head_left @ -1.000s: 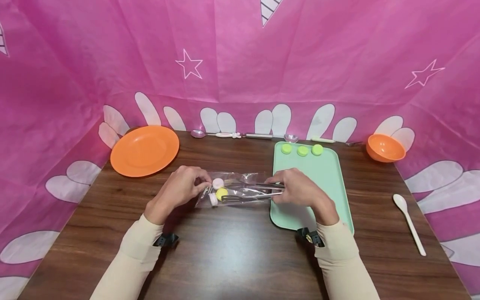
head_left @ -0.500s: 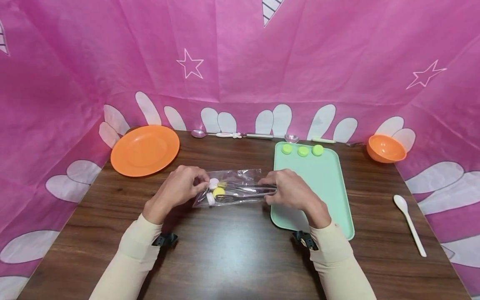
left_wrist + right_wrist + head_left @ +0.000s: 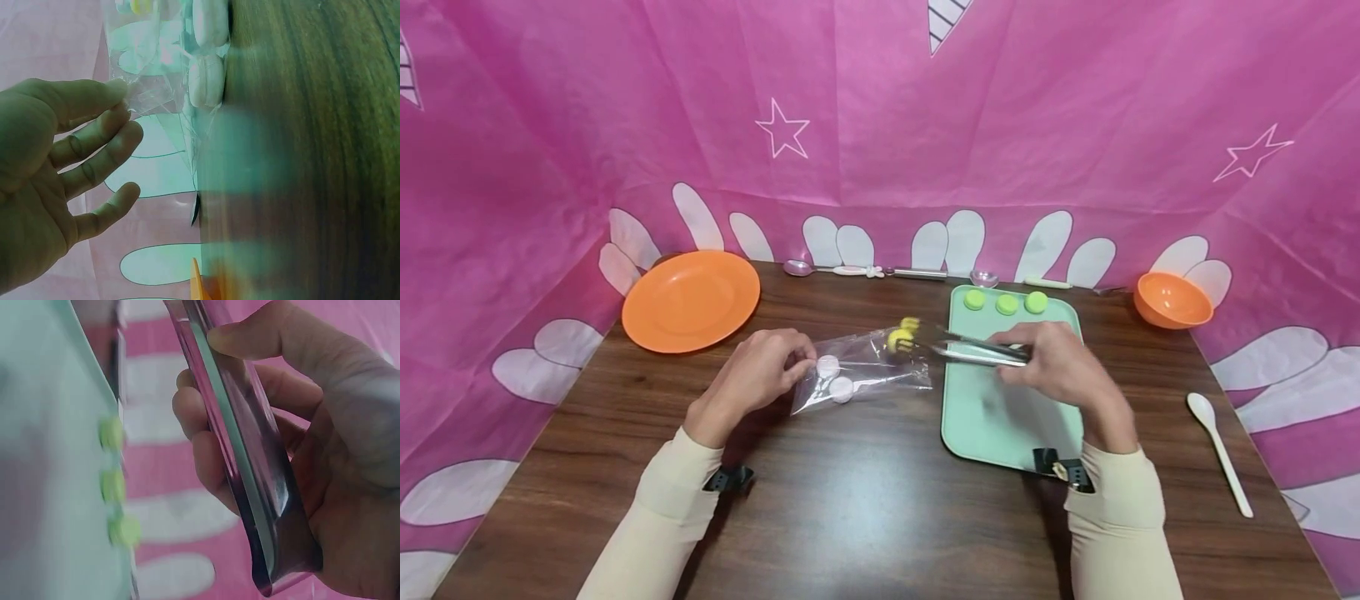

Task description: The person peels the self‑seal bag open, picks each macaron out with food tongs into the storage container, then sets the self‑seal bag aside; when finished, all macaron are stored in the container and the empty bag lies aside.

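Note:
My left hand pinches the left edge of a clear plastic bag between thumb and fingertip. Two pale pink macarons lie inside it; the left wrist view shows these macarons standing on edge beyond the fingers. In my right hand is a pair of metal tongs, thumb on one arm and fingers curled round the other, as the tongs also show in the right wrist view. A yellow macaron is held between their tips, at the bag's upper right edge.
A mint-green tray under my right hand bears three green macarons along its far edge. An orange plate is at the back left, an orange bowl back right. A white spoon lies far right; several utensils line the back.
The right hand has moved right and drawn the tongs back with the yellow macaron between their tips, up to the bag's right end. The left hand stays at the bag's left edge.

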Action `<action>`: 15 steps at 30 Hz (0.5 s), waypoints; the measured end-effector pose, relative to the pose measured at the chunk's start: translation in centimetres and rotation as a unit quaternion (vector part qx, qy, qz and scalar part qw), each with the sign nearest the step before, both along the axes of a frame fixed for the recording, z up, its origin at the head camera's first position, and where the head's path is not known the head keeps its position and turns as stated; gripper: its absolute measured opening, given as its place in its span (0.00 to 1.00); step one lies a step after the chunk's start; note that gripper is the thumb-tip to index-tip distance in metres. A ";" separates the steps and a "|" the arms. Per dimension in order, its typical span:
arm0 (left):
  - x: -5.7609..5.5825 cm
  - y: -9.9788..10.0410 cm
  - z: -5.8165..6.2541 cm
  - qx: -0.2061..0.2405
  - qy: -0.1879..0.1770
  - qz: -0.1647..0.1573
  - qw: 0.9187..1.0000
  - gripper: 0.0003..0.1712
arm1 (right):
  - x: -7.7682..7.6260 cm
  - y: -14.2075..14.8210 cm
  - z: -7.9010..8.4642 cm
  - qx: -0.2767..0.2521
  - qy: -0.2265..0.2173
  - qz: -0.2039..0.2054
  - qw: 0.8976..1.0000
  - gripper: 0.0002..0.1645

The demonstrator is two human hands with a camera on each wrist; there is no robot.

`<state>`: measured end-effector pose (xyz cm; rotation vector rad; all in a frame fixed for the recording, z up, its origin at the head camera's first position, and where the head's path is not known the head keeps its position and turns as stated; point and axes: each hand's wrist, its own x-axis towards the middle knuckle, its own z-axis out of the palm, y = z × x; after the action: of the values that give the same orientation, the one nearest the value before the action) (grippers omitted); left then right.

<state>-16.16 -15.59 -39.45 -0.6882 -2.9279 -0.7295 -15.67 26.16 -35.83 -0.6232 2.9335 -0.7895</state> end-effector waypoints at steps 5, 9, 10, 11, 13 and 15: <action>0.0 0.1 0.1 -0.002 -0.009 0.001 1.000 0.04 | 0.4 3.8 0.6 0.020 -0.017 -0.096 0.995 0.26; 0.1 0.2 0.1 -0.002 -0.012 0.003 1.000 0.04 | 0.4 5.6 0.2 0.043 -0.058 -0.160 0.984 0.31; 0.2 0.2 0.1 -0.002 -0.012 0.004 1.000 0.04 | 0.4 5.8 0.1 0.048 -0.068 -0.170 0.982 0.31; 0.2 0.2 0.1 -0.002 -0.010 0.003 1.000 0.04 | 0.4 6.0 -0.1 0.053 -0.069 -0.175 0.981 0.32; 0.1 0.2 0.1 -0.002 -0.006 0.002 1.000 0.04 | 0.2 6.2 -0.4 0.060 -0.074 -0.179 0.979 0.32; 0.1 0.2 0.1 -0.003 -0.002 0.001 1.000 0.04 | 0.2 6.4 -0.5 0.060 -0.081 -0.182 0.978 0.32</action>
<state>-16.02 -15.36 -39.36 -0.6861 -2.9357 -0.7233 -15.52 32.55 -36.37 -0.0095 2.9490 -0.6406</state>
